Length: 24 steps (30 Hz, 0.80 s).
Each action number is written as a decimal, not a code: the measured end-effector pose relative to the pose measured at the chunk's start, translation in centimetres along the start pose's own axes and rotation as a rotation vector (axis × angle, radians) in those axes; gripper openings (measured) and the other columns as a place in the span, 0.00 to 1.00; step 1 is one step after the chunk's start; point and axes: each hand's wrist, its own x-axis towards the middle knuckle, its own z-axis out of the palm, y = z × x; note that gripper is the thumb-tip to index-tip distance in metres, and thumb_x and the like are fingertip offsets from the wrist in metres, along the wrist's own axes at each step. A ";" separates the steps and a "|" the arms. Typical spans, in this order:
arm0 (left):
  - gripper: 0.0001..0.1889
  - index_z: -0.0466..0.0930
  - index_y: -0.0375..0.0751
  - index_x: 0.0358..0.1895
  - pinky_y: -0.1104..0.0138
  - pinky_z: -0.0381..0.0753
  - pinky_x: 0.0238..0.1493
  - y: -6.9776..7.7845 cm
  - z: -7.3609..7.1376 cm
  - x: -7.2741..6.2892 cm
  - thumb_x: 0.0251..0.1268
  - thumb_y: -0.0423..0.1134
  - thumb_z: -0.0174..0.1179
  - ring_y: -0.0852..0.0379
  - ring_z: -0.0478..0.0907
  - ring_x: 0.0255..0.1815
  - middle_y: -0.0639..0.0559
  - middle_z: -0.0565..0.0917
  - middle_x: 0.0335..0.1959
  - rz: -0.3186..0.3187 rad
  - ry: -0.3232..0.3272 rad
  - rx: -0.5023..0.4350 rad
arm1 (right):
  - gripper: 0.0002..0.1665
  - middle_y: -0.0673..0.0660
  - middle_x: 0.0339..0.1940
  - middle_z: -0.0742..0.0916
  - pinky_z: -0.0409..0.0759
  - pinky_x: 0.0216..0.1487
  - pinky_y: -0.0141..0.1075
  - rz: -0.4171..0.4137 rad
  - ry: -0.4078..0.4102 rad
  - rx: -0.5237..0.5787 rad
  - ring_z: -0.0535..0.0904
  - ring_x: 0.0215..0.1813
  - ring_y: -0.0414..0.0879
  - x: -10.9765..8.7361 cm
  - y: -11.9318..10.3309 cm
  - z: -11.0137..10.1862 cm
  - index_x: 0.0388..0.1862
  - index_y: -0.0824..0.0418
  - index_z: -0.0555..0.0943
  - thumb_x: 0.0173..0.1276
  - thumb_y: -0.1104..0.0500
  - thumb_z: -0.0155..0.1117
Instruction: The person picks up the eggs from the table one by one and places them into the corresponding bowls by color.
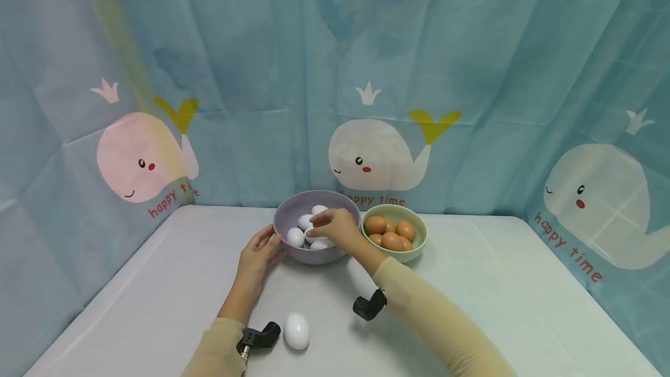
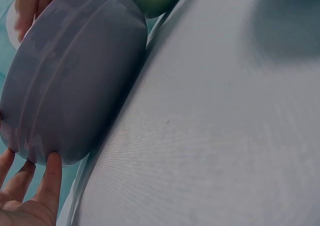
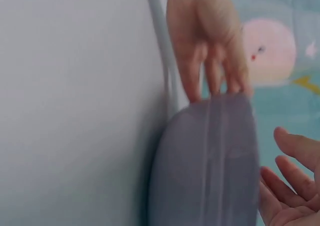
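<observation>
A purple bowl [image 1: 314, 256] holding several white eggs [image 1: 295, 237] stands at the back of the table. My left hand [image 1: 259, 255] is at its left side. In the left wrist view, straight fingers [image 2: 50, 183] touch the bowl's outer wall with their tips. Over the bowl's opening is my right hand [image 1: 337, 227], its fingertips close above the white eggs. From the right wrist view, this hand's thumb [image 3: 297, 146] and fingers are spread apart, with no egg seen between them. Another white egg [image 1: 296, 331] lies on the table near my left wrist.
A green bowl [image 1: 403, 256] of several brown eggs [image 1: 391, 241] stands close to the right of the purple bowl. Behind both hangs a blue curtain [image 1: 251, 150] with whale prints. The white table [image 1: 487, 295] spreads out to either side.
</observation>
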 end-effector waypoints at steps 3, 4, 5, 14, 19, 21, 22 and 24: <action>0.31 0.62 0.41 0.75 0.61 0.79 0.67 0.0 0.0 0.0 0.73 0.44 0.59 0.50 0.64 0.75 0.45 0.63 0.77 0.004 -0.002 0.009 | 0.21 0.64 0.51 0.89 0.88 0.52 0.34 -0.008 -0.050 0.108 0.86 0.52 0.47 -1.8 -0.2 -0.6 0.50 0.64 0.86 0.58 0.60 0.77; 0.31 0.62 0.41 0.75 0.62 0.80 0.67 0.0 0.0 0.0 0.73 0.44 0.59 0.50 0.64 0.75 0.45 0.64 0.77 0.006 -0.005 0.008 | 0.21 0.64 0.52 0.88 0.88 0.53 0.34 -0.013 -0.063 0.141 0.86 0.53 0.48 -2.4 -0.3 -0.8 0.50 0.64 0.86 0.58 0.61 0.77; 0.31 0.62 0.41 0.75 0.63 0.80 0.66 0.1 0.0 0.0 0.73 0.44 0.59 0.50 0.64 0.76 0.45 0.63 0.78 0.007 -0.006 0.010 | 0.21 0.64 0.52 0.88 0.88 0.54 0.35 -0.013 -0.074 0.170 0.86 0.54 0.48 -3.0 -0.3 -1.0 0.51 0.64 0.85 0.58 0.61 0.77; 0.30 0.62 0.41 0.75 0.66 0.81 0.64 0.0 -0.1 0.2 0.74 0.44 0.58 0.50 0.63 0.77 0.47 0.61 0.79 -0.004 -0.009 0.025 | 0.25 0.61 0.53 0.88 0.86 0.57 0.35 -0.012 -0.133 0.226 0.83 0.60 0.52 -7.1 0.1 -1.6 0.54 0.63 0.84 0.58 0.59 0.77; 0.30 0.62 0.44 0.75 0.63 0.78 0.67 -0.2 -0.2 0.2 0.74 0.45 0.58 0.52 0.63 0.77 0.48 0.63 0.78 -0.017 -0.006 0.037 | 0.27 0.63 0.55 0.87 0.86 0.59 0.36 -0.002 -0.169 0.228 0.82 0.61 0.53 -8.7 0.6 -1.2 0.56 0.66 0.83 0.57 0.60 0.78; 0.30 0.62 0.43 0.75 0.61 0.78 0.68 -0.2 -0.2 0.2 0.74 0.45 0.58 0.52 0.63 0.77 0.47 0.63 0.78 -0.014 -0.008 0.039 | 0.28 0.61 0.55 0.88 0.85 0.59 0.36 0.009 -0.176 0.221 0.82 0.61 0.51 -9.1 0.8 -0.9 0.56 0.66 0.83 0.56 0.60 0.78; 0.30 0.61 0.43 0.75 0.61 0.77 0.68 -0.1 -0.1 0.2 0.74 0.44 0.57 0.52 0.63 0.76 0.47 0.63 0.78 -0.010 -0.009 0.036 | 0.28 0.61 0.54 0.88 0.85 0.59 0.36 0.015 -0.179 0.222 0.82 0.61 0.50 -9.3 0.9 -0.7 0.56 0.66 0.83 0.56 0.60 0.79; 0.30 0.61 0.43 0.75 0.61 0.78 0.68 -0.1 -0.1 0.2 0.74 0.44 0.57 0.52 0.63 0.76 0.47 0.63 0.78 -0.006 -0.010 0.032 | 0.28 0.60 0.54 0.88 0.85 0.59 0.36 0.028 -0.187 0.222 0.83 0.60 0.49 -9.5 1.1 -0.4 0.55 0.65 0.83 0.55 0.60 0.79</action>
